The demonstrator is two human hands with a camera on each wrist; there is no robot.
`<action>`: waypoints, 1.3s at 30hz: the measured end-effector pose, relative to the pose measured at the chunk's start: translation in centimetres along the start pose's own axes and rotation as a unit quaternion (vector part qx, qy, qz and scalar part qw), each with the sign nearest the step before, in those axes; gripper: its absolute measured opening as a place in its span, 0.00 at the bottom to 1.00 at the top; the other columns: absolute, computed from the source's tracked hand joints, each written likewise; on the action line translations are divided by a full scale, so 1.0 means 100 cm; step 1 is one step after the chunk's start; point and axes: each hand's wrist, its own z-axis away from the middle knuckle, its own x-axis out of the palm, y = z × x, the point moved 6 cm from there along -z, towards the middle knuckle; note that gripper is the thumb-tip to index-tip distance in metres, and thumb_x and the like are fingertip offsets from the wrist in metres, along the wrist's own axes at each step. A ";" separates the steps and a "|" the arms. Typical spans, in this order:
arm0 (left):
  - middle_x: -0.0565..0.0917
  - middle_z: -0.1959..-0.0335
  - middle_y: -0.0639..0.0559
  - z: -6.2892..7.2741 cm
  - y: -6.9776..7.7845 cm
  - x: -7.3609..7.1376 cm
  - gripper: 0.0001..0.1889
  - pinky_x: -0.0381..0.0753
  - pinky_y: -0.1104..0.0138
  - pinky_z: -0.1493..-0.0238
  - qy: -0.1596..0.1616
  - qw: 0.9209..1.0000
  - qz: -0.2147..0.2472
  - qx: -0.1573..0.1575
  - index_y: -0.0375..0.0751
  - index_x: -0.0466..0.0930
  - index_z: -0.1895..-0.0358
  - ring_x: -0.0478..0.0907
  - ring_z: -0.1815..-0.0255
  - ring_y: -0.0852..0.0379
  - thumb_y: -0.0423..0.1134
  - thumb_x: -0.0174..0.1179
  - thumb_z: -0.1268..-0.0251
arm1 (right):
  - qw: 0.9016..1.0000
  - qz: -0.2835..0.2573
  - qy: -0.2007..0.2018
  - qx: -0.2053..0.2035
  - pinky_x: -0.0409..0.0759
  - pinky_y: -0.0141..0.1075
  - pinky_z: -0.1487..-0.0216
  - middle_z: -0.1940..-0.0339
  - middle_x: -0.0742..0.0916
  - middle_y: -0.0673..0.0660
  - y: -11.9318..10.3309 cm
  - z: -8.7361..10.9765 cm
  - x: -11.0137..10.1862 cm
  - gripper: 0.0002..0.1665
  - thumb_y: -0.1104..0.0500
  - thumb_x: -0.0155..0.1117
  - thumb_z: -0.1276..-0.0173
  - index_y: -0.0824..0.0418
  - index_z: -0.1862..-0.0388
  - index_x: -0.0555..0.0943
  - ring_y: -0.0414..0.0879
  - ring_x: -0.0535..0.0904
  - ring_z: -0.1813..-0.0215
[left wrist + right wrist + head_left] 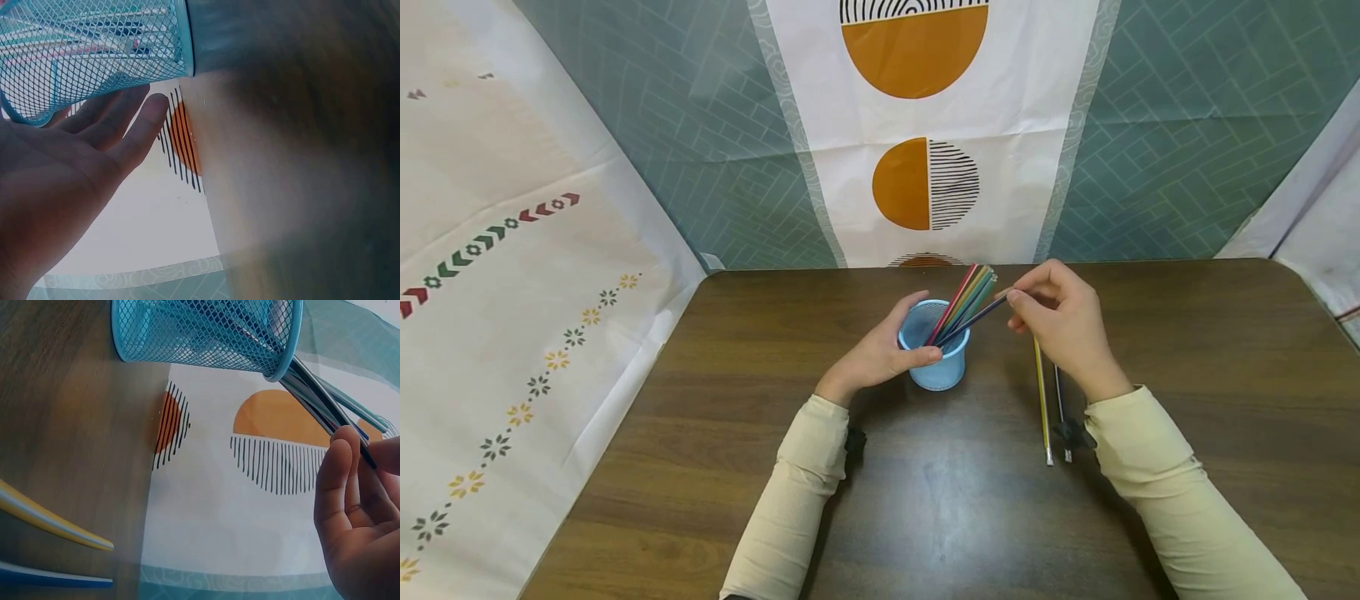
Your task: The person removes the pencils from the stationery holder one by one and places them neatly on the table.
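A light blue mesh pencil cup (938, 373) stands on the table, holding several coloured pencils (964, 302) that lean to the right. My left hand (874, 352) holds the cup from the left, thumb in front and fingers behind; the left wrist view shows those fingers (139, 122) along the mesh. Between thumb and fingertips my right hand (1063, 321) pinches the upper end of a dark pencil (981, 316), which slants down into the cup's mouth. A yellow pencil (1042, 408) and a dark blue pencil (56, 578) lie on the table near the right wrist.
The brown wooden table (700, 467) reaches back to a wall hung with a green and white patterned cloth (1030, 183). A white printed cloth (535, 333) hangs along the left side.
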 end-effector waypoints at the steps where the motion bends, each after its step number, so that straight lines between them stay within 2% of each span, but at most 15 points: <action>1: 0.69 0.32 0.48 0.000 0.000 0.000 0.50 0.73 0.54 0.37 0.000 1.000 -0.001 0.000 0.57 0.49 0.20 0.72 0.37 0.49 0.62 0.69 0.40 | 1.000 -0.002 0.003 0.001 0.83 0.32 0.67 0.60 0.90 0.60 0.000 0.000 -0.001 0.07 0.67 0.63 0.27 0.69 0.55 0.78 0.44 0.83 0.73; 4: 0.69 0.32 0.48 0.000 0.000 0.000 0.48 0.73 0.54 0.37 0.000 1.000 -0.004 0.000 0.57 0.49 0.20 0.72 0.37 0.50 0.58 0.69 0.38 | 1.000 -0.017 0.015 0.003 0.83 0.32 0.68 0.62 0.90 0.54 0.002 -0.001 -0.004 0.07 0.67 0.64 0.27 0.70 0.55 0.77 0.44 0.83 0.75; 8: 0.69 0.31 0.48 0.000 -0.001 0.000 0.49 0.73 0.53 0.37 -0.001 1.000 -0.007 0.000 0.57 0.49 0.20 0.71 0.36 0.49 0.60 0.69 0.39 | 0.997 -0.068 0.035 0.013 0.83 0.31 0.70 0.66 0.90 0.47 0.007 -0.004 -0.011 0.07 0.68 0.65 0.28 0.70 0.58 0.77 0.43 0.83 0.77; 14: 0.68 0.31 0.47 0.000 0.000 0.000 0.50 0.74 0.53 0.37 -0.002 1.000 -0.008 -0.001 0.57 0.48 0.20 0.71 0.36 0.48 0.61 0.69 0.40 | 0.977 -0.200 0.068 0.019 0.84 0.34 0.74 0.70 0.90 0.54 0.016 -0.008 -0.021 0.04 0.73 0.64 0.31 0.68 0.62 0.77 0.44 0.83 0.80; 16: 0.68 0.31 0.47 0.000 0.000 0.000 0.51 0.74 0.53 0.37 -0.004 1.000 -0.006 -0.001 0.57 0.48 0.20 0.71 0.36 0.48 0.61 0.69 0.40 | 0.971 -0.225 0.077 0.013 0.84 0.34 0.74 0.69 0.90 0.56 0.017 -0.009 -0.024 0.05 0.74 0.63 0.31 0.69 0.62 0.77 0.44 0.83 0.80; 25: 0.69 0.31 0.47 0.000 0.000 0.000 0.50 0.74 0.53 0.37 -0.003 1.000 -0.007 -0.002 0.57 0.48 0.20 0.71 0.36 0.49 0.59 0.70 0.40 | 0.961 -0.255 0.109 0.011 0.83 0.32 0.76 0.69 0.90 0.58 0.018 -0.010 -0.036 0.05 0.75 0.62 0.32 0.68 0.64 0.77 0.44 0.83 0.81; 39: 0.69 0.31 0.48 0.000 0.000 0.000 0.48 0.74 0.53 0.38 0.000 1.000 -0.009 -0.001 0.57 0.49 0.20 0.71 0.36 0.48 0.57 0.70 0.38 | 0.954 -0.270 0.131 0.010 0.83 0.33 0.76 0.72 0.89 0.58 0.016 -0.011 -0.054 0.05 0.76 0.63 0.33 0.69 0.63 0.78 0.45 0.84 0.81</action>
